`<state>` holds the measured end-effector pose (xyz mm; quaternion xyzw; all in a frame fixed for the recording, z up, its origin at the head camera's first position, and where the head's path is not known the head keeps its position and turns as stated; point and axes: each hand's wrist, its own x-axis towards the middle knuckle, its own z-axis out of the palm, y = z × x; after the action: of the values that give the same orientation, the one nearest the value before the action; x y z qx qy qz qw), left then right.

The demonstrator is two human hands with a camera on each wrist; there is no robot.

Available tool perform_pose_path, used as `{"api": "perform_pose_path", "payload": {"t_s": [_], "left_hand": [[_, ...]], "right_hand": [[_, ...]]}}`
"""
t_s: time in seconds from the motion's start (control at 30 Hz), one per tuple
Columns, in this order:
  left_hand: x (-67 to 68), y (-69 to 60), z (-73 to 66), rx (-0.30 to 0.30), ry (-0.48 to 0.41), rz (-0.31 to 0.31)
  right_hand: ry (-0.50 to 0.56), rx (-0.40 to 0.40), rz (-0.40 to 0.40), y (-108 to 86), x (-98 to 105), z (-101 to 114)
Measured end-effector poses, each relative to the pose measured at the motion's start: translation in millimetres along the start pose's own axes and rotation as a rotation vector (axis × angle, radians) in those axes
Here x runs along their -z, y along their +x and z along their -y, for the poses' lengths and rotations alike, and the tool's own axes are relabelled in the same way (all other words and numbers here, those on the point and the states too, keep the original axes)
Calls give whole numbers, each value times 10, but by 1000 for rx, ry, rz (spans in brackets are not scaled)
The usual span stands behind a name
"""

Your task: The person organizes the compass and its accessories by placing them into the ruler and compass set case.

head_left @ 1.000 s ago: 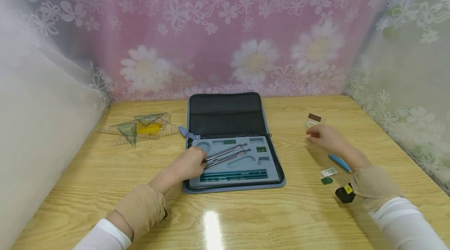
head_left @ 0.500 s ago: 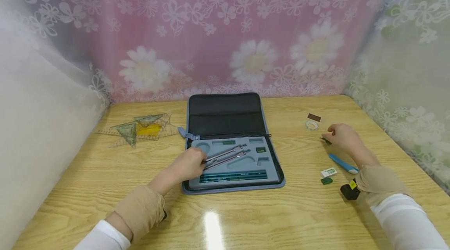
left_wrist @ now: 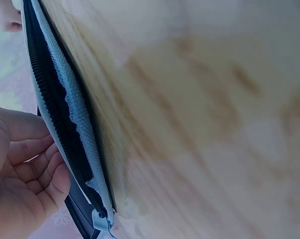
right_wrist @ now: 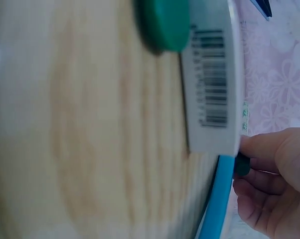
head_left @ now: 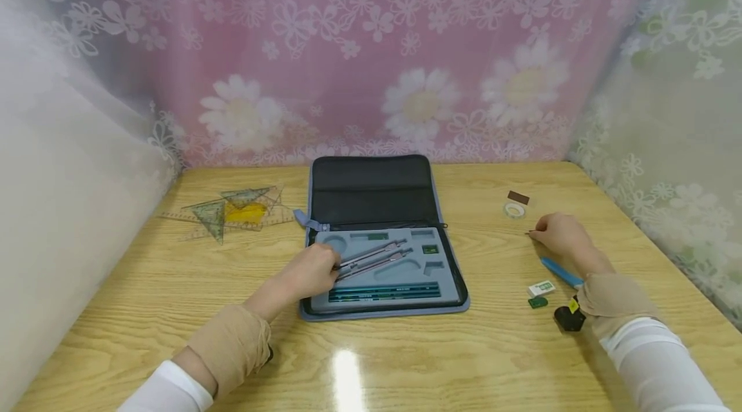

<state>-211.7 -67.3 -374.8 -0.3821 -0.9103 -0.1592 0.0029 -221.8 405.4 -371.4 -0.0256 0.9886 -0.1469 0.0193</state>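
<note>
My left hand [head_left: 310, 273] reaches over the left edge of an open zip case [head_left: 458, 304], its curled fingers at the leg ends of two silver compasses [head_left: 377, 261] in the grey tray. In the left wrist view the case's zipped edge [left_wrist: 75, 109] hides the fingertips, so I cannot tell whether they grip a compass. On the right, my right hand [head_left: 562, 235] pinches a small dark green piece [right_wrist: 242, 164] just above the table. Near that hand lie a slim blue and white tool [head_left: 561, 271], a white eraser [head_left: 542, 288] and a small green piece [head_left: 538, 302].
Green pencils [head_left: 385, 291] lie in the tray beside several recesses. Transparent set squares and rulers [head_left: 209, 219] overlap at the left. A tape roll [head_left: 514, 210] and a brown strip [head_left: 518, 197] lie at the back right. A floral curtain [head_left: 371, 58] closes off the back.
My right hand has drawn back from the tape roll, to the right and towards me, and a small dark green piece now shows in its fingers. The left hand has stayed put.
</note>
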Motion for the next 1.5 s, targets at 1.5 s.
{"api": "perform_pose_path", "payload": {"t_s": [1.5], "left_hand": [[0, -1, -4, -16, 12, -12]], "right_hand": [[-22, 280, -98, -11, -16, 567]]}}
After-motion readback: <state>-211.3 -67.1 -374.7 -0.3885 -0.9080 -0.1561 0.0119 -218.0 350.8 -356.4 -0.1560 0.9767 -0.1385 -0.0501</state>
